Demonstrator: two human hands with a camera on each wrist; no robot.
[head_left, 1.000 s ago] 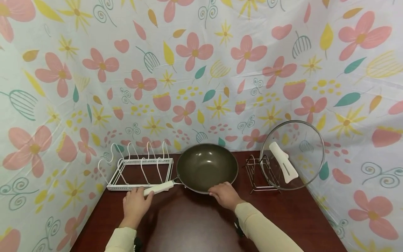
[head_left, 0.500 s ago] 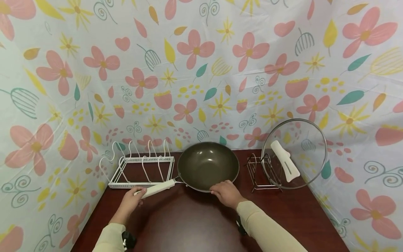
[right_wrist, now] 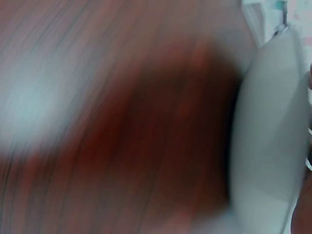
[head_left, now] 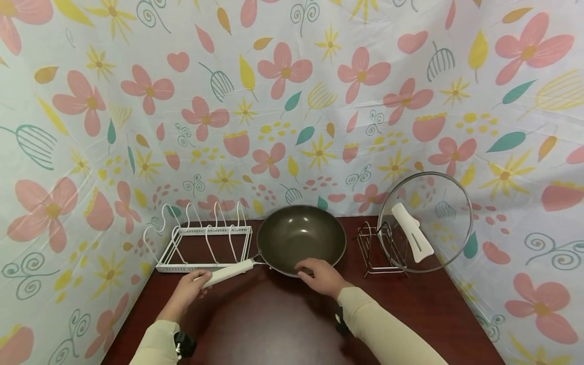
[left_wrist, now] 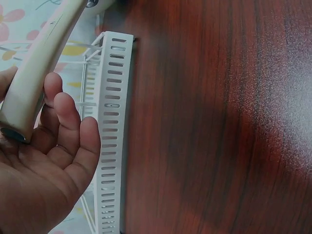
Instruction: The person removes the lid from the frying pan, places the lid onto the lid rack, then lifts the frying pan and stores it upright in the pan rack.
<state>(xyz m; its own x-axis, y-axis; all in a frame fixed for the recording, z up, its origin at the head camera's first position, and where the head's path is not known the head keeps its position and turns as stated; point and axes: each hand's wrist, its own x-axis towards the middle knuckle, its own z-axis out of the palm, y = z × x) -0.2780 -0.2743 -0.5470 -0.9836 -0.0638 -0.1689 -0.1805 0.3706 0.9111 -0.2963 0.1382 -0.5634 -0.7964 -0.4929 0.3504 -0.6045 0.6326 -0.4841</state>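
A dark wok (head_left: 298,235) with a pale handle (head_left: 230,272) rests on the table in the middle of the head view. My left hand (head_left: 188,293) pinches the handle's end between thumb and fingers. Seen in the left wrist view, the other fingers (left_wrist: 68,114) curl loosely beside the handle. My right hand (head_left: 323,278) is over the wok's front right rim, its relaxed fingers reaching in over the bowl. From the right wrist, the pale outer side of the wok (right_wrist: 265,131) shows, and most of that hand is out of frame.
Behind the left hand stands a white wire rack (head_left: 196,267). On the right, a small metal rack (head_left: 383,274) holds an upright glass lid (head_left: 449,241) with a pale handle. A floral cloth (head_left: 292,126) backs the red-brown table (head_left: 274,324).
My left hand has slid back along the handle to its end. My right hand has shifted slightly left and come off its grip on the rim. The wok stays almost in place.
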